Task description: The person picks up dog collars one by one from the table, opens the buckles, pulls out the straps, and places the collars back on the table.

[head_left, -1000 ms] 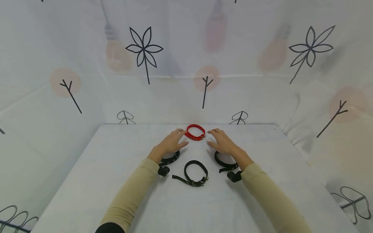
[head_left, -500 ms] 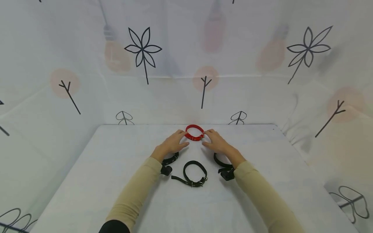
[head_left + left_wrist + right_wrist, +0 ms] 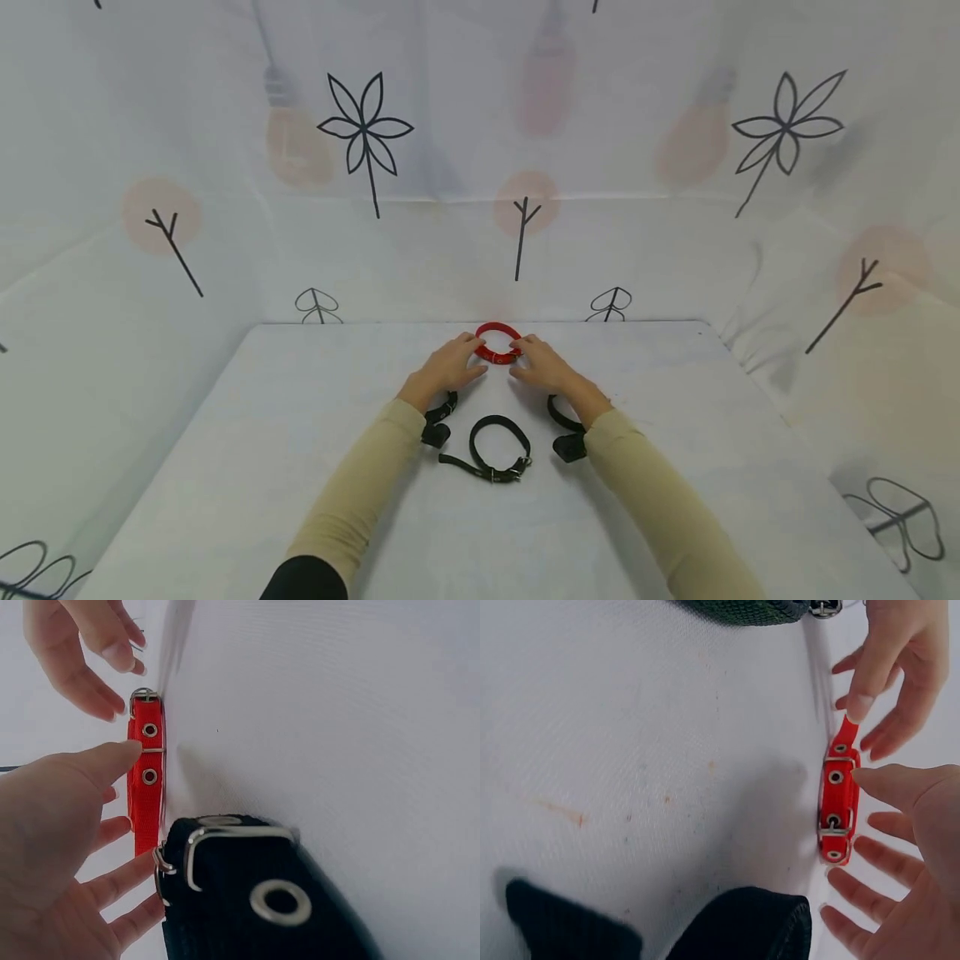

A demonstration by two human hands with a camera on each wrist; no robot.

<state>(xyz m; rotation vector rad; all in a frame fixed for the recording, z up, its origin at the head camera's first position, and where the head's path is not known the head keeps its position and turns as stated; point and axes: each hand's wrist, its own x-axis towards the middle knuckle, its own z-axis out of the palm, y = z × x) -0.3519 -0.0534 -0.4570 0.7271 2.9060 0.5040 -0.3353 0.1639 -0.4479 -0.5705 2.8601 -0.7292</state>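
A red buckled collar [image 3: 493,358] lies curled in a ring near the table's far edge. My left hand [image 3: 447,367] reaches to its left side, fingers spread and thumb extended. On the other side, my right hand [image 3: 550,367] is held with its fingers apart close to the buckle end. In the right wrist view, the collar [image 3: 835,796] shows metal eyelets and a buckle, with the right thumb at its edge. Whether the fingertips touch it is hard to tell. A black collar [image 3: 225,900] looms near the left hand in the left wrist view.
Nearer on the white table [image 3: 465,542] lies a coiled black collar [image 3: 502,476] with its tail pointing left. Two more black collars, one left [image 3: 446,408] and one right [image 3: 558,417], lie partly hidden under my wrists. A patterned white cloth [image 3: 450,267] hangs behind.
My right hand has moved left to the red collar's right side. The left hand has shifted only slightly. The collars stay where they were.
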